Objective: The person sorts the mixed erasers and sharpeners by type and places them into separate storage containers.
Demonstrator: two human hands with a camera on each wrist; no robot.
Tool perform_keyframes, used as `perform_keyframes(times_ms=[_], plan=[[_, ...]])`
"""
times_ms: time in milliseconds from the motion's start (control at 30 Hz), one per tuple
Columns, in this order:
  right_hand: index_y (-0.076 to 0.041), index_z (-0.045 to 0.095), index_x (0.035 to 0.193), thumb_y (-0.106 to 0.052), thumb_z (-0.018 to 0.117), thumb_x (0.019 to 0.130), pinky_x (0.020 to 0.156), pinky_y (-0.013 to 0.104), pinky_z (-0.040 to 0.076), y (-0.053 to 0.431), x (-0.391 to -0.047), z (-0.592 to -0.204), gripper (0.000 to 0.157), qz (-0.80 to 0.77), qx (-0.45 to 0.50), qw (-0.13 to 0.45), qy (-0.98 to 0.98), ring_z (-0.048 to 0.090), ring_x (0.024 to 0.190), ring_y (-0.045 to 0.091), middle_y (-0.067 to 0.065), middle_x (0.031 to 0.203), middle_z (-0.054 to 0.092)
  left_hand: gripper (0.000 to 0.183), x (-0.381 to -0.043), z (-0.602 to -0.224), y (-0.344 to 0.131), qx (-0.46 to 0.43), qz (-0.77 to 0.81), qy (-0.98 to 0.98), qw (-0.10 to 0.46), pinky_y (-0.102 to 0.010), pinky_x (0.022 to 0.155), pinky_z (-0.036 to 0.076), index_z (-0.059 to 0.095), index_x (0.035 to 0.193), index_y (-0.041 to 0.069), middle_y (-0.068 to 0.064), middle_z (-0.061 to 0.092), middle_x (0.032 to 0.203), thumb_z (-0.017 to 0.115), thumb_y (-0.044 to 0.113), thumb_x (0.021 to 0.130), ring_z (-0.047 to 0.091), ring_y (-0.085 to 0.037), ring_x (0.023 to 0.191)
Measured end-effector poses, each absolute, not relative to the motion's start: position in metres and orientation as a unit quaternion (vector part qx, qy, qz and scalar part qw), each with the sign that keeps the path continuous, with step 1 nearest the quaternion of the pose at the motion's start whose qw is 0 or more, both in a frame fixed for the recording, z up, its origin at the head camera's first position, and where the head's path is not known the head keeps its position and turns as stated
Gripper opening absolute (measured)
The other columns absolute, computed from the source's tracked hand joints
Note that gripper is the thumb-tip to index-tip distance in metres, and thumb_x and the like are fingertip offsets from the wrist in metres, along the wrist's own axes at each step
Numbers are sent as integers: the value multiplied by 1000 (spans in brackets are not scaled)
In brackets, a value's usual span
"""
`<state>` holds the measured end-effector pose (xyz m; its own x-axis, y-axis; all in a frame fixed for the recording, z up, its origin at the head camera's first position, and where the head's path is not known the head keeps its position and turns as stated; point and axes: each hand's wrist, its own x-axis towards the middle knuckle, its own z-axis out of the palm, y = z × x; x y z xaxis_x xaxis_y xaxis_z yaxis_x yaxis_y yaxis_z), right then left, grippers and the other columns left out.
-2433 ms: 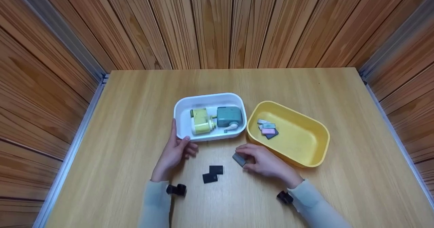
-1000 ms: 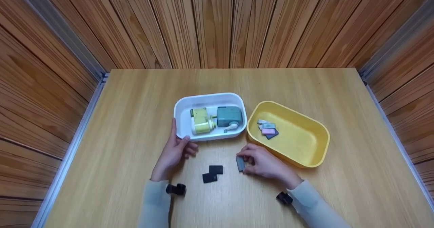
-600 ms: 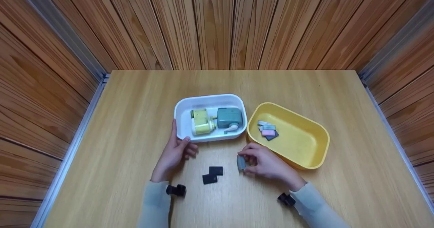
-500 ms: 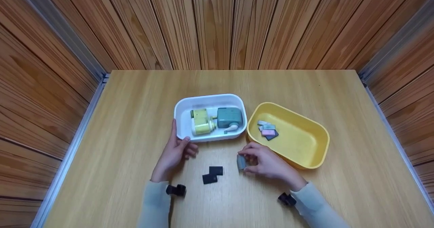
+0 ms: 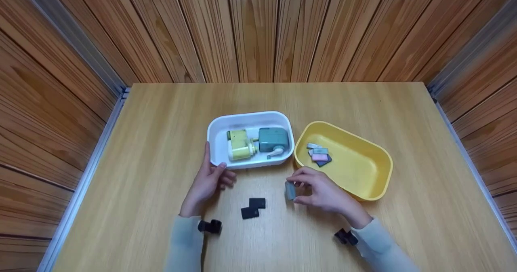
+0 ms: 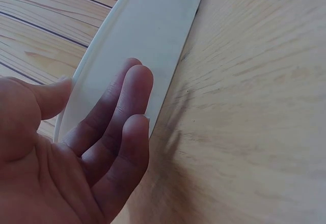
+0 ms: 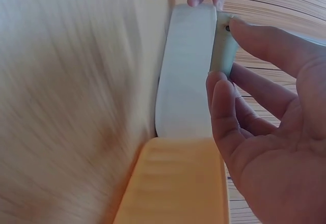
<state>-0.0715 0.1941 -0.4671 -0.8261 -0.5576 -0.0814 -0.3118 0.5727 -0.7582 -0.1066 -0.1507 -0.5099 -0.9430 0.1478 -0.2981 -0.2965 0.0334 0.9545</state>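
My right hand [image 5: 323,191] pinches a small grey-green block [image 5: 290,190], thumb on one end and fingertips on the other. Up close in the right wrist view, the block [image 7: 224,45] has a rounded face and a dark spot near its thumb end. My left hand [image 5: 207,185] rests at the front left corner of the white tub [image 5: 251,165], thumb at the rim and index finger straight along the side. Its other fingers hang loosely bent before the wall in the left wrist view. Inside the tub lie a yellow crank pencil sharpener [image 5: 240,144] and a green one [image 5: 273,139].
A yellow tub [image 5: 355,159] stands slantwise beside the white one, their sides close together. Several small eraser-like blocks [image 5: 320,157] in pink, pale green, white and dark tones lie heaped at its left end. Two flat black pieces [image 5: 250,213] lie overlapping on the table between my hands.
My right hand has turned the grey-green block from slanted to nearly upright in the head view, then moved it slightly right. The left hand and both tubs keep their places.
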Motion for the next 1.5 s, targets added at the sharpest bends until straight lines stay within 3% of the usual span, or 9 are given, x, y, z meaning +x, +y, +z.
perform_keyframes(times_ms=[333,567,733,933,1233,1500], plan=[[-14,67,130,-17,82,83,86,36,54,199,-71,-456,50,-390,-239,157,875,60,97,16,-8,120,56,77,-105,-508,-151,-57,699,694,163,-38,69,55,-6,154,53,-19,71,96,45,20,107,70,-37,85],[-14,67,129,-18,83,82,85,32,54,204,-72,-448,50,-393,-231,141,879,59,97,16,-10,120,56,76,-106,-508,-150,-68,700,691,169,-38,69,54,-6,153,56,-19,71,98,45,21,107,70,-37,86],[-16,68,129,-18,84,82,86,39,52,208,-73,-444,50,-389,-227,124,884,56,100,17,-11,120,56,76,-106,-509,-151,-73,699,690,172,-38,70,54,-5,152,58,-19,71,98,45,22,108,70,-38,86],[-16,69,128,-19,84,82,88,44,51,215,-76,-439,48,-374,-240,99,890,54,101,15,-7,120,57,77,-106,-509,-151,-55,700,693,165,-37,68,54,-7,154,53,-20,71,97,46,21,107,70,-37,84],[-14,68,128,-20,83,83,89,37,53,226,-83,-434,48,-364,-241,102,894,61,104,22,-4,119,59,77,-105,-508,-150,-62,699,693,166,-38,69,54,-7,154,53,-18,71,97,45,22,107,71,-37,84],[-17,68,127,-20,83,83,90,37,53,236,-90,-431,46,-374,-228,101,893,61,105,17,-5,121,59,76,-105,-508,-150,-62,701,690,170,-38,69,55,-6,152,57,-19,71,97,46,24,107,70,-38,86]])
